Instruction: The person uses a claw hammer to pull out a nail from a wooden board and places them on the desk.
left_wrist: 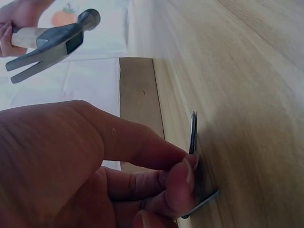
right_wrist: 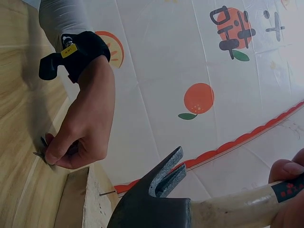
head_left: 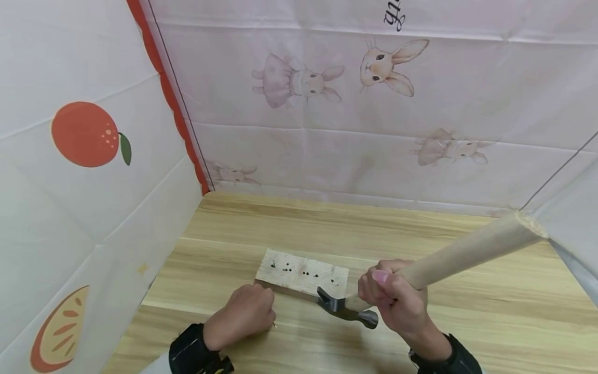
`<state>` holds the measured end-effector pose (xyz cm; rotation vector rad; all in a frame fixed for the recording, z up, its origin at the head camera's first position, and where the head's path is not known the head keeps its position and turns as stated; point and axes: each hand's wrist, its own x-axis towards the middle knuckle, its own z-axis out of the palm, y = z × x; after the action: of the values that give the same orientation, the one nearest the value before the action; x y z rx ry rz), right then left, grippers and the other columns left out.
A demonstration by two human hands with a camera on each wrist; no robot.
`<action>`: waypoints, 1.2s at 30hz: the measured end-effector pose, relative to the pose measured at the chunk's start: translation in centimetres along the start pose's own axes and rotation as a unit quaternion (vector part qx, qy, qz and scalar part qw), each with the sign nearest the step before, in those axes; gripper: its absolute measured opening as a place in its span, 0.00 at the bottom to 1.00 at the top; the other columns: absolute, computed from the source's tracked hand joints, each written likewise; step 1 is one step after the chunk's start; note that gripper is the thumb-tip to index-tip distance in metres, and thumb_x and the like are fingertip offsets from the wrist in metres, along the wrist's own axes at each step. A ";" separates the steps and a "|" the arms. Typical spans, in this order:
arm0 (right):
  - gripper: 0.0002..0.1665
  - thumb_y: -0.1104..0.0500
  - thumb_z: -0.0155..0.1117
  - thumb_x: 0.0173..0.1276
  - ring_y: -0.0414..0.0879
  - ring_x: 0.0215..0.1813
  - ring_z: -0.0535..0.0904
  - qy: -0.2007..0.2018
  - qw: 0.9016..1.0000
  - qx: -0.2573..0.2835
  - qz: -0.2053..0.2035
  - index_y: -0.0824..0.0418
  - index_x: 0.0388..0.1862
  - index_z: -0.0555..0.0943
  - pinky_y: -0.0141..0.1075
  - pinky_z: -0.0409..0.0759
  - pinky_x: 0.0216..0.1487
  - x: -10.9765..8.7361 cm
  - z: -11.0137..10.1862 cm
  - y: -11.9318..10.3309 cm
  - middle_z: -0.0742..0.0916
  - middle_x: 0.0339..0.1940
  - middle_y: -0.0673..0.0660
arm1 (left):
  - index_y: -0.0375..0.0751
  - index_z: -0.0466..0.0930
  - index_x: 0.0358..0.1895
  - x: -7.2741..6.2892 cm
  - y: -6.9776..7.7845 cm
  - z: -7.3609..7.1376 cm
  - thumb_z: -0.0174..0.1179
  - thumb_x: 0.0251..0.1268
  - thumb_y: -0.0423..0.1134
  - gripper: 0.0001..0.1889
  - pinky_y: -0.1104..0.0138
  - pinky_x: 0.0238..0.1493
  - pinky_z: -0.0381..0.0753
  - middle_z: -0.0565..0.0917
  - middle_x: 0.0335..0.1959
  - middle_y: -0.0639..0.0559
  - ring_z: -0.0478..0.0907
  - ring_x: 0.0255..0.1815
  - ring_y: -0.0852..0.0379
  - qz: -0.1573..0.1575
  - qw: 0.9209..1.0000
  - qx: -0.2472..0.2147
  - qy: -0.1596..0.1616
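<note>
My right hand grips a claw hammer by its pale wooden handle. The steel head hangs over the near right edge of a wooden block, claw towards the block. Just in front of the block's left end, my left hand is low at the tabletop. Its thumb and fingertips pinch a nail, seen in the left wrist view. A second nail shows beside the fingertips, close to the wood surface. One nail sticks out of the block's top, near several dark marks.
The light wood-grain table extends around the block. A pinkish cloth with rabbit prints hangs behind it, and a white cloth with fruit prints borders the left side. Another pale cloth stands at the right edge.
</note>
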<state>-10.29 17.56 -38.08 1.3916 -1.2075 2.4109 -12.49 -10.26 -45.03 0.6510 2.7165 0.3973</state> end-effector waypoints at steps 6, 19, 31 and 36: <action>0.21 0.82 0.19 0.47 0.43 0.13 0.51 0.004 1.000 -0.004 0.002 0.60 0.15 0.53 0.34 0.50 0.11 -0.1 0.0 -0.1 0.58 0.11 0.52 | 0.53 0.51 0.11 0.1 -0.2 0.1 0.58 0.55 0.25 0.27 0.71 0.16 0.46 0.49 0.11 0.64 0.46 0.12 0.66 0.006 1.000 0.000 0.003; 0.22 0.83 0.19 0.49 0.43 0.13 0.51 0.002 1.000 -0.002 0.009 0.60 0.15 0.54 0.35 0.50 0.11 0.0 0.1 -0.1 0.59 0.11 0.52 | 0.53 0.51 0.11 -0.4 0.4 -0.6 0.56 0.54 0.25 0.27 0.72 0.16 0.48 0.49 0.12 0.64 0.47 0.13 0.65 -0.002 1.000 -0.010 0.018; 0.23 0.84 0.21 0.54 0.43 0.14 0.50 -0.010 1.000 -0.006 0.004 0.60 0.16 0.53 0.35 0.49 0.13 1.7 0.4 0.1 0.58 0.12 0.52 | 0.47 0.79 0.20 -0.3 0.0 -3.1 0.67 0.61 0.33 0.12 0.73 0.20 0.61 0.70 0.15 0.62 0.62 0.17 0.65 -0.010 0.991 -0.017 0.135; 0.24 0.85 0.22 0.56 0.45 0.15 0.51 -0.005 1.000 -0.019 0.021 0.60 0.16 0.54 0.36 0.49 0.15 2.9 0.8 0.1 0.58 0.12 0.53 | 0.40 0.88 0.42 0.1 -0.2 -3.9 0.79 0.55 0.44 0.16 0.68 0.34 0.78 0.81 0.30 0.57 0.75 0.34 0.61 -0.013 0.985 -0.021 0.170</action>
<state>-11.48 16.12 -35.74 1.3829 -1.2910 2.3982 -14.05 -11.14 -41.60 0.5807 3.0230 0.6084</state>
